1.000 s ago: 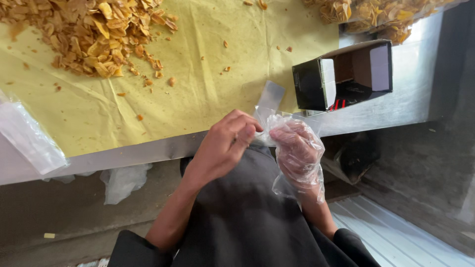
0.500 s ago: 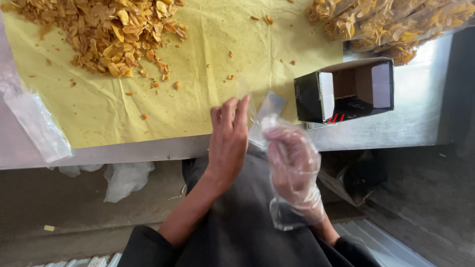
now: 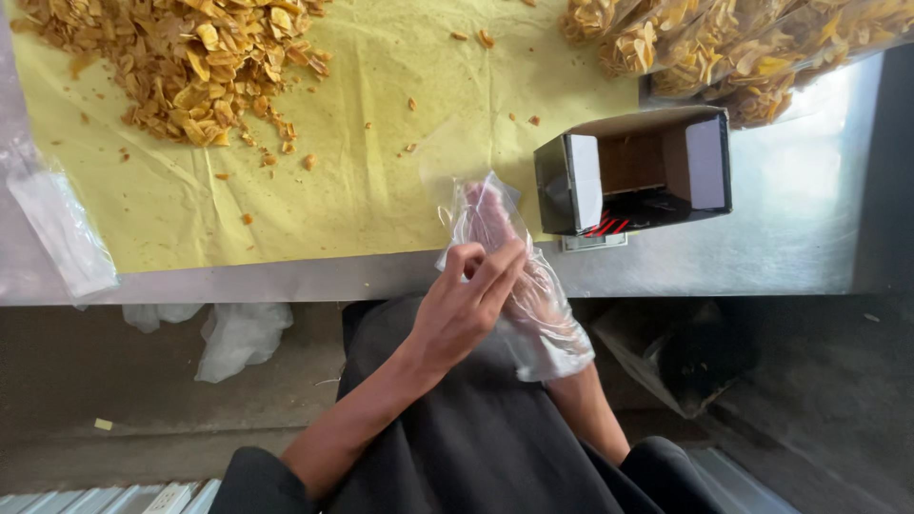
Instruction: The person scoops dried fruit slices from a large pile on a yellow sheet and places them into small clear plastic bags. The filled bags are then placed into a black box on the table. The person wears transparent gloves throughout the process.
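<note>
My right hand is inside a clear plastic glove, fingers pointing up over the table's front edge. My bare left hand pinches that glove at the palm side, thumb and fingers closed on the film. Both hands are in front of my dark apron, just below the yellow sheet. A heap of golden chips lies at the sheet's far left.
An open black box with white flaps stands right of my hands on the steel table. Bags of chips lie at the top right. A clear plastic bag hangs at the left edge. Crumpled plastic lies below.
My gloved right hand has risen toward the table and straightened its fingers. My left hand has shifted from the fingertips down to the glove's palm, and the glove sits further onto the hand.
</note>
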